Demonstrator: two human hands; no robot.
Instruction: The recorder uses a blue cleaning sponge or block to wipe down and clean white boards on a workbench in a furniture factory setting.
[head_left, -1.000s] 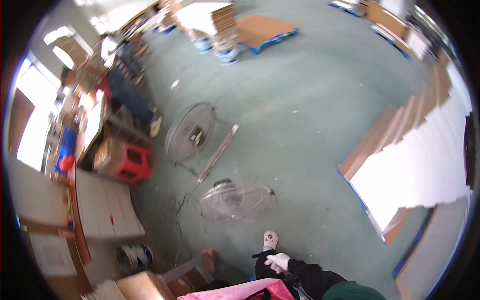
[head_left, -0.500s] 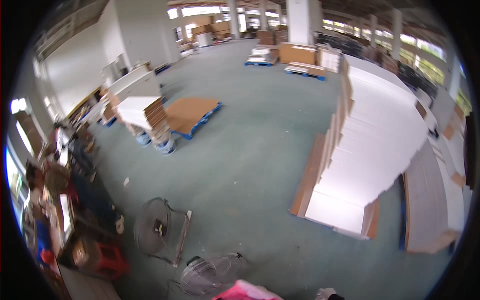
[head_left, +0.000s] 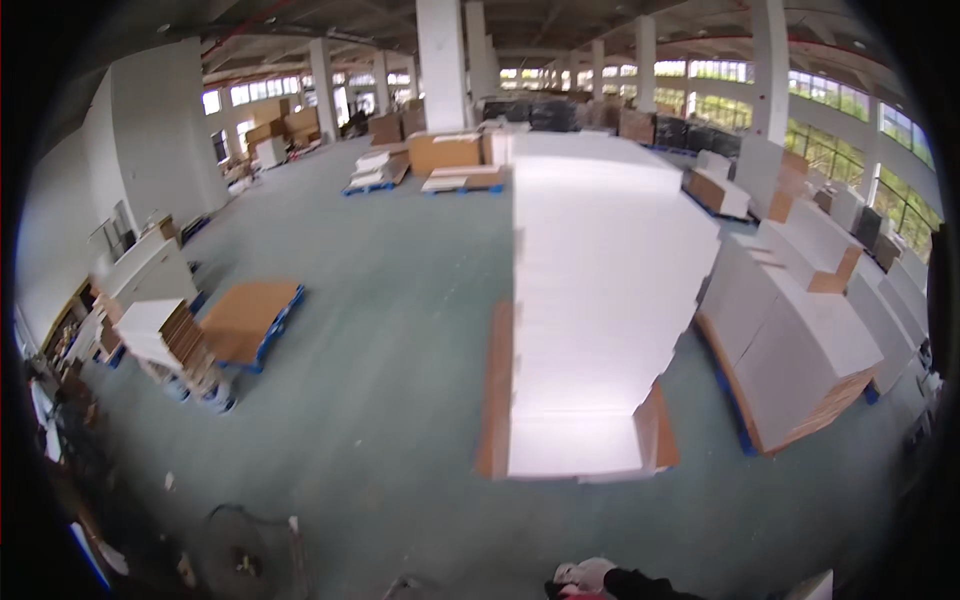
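My right hand (head_left: pixel 586 574), in a whitish glove, is at the bottom edge, with a dark sleeve (head_left: pixel 650 586) running off to its right. Its fingers are blurred and partly cut off, so their pose is unclear. A sliver of something pinkish-red (head_left: pixel 582 596) shows just under the glove; whether the hand touches it I cannot tell. My left hand is out of the picture. Beyond the glove, across some floor, stands a long stack of white boards (head_left: pixel 605 300) with brown cardboard (head_left: pixel 494 400) along its side.
To the right, grey-white panels (head_left: pixel 790 330) are stacked on a blue pallet. Leftward stand a brown-topped pallet (head_left: pixel 255 315) and a pile of white boards (head_left: pixel 160 325). A floor fan (head_left: pixel 245 560) is at lower left. Pillars (head_left: pixel 442 70) and more stacks fill the back.
My view has swung to the right, so the white stack now lies near the middle. The gloved hand shows further left, with more sleeve visible. Most of the pink-red item has left the picture.
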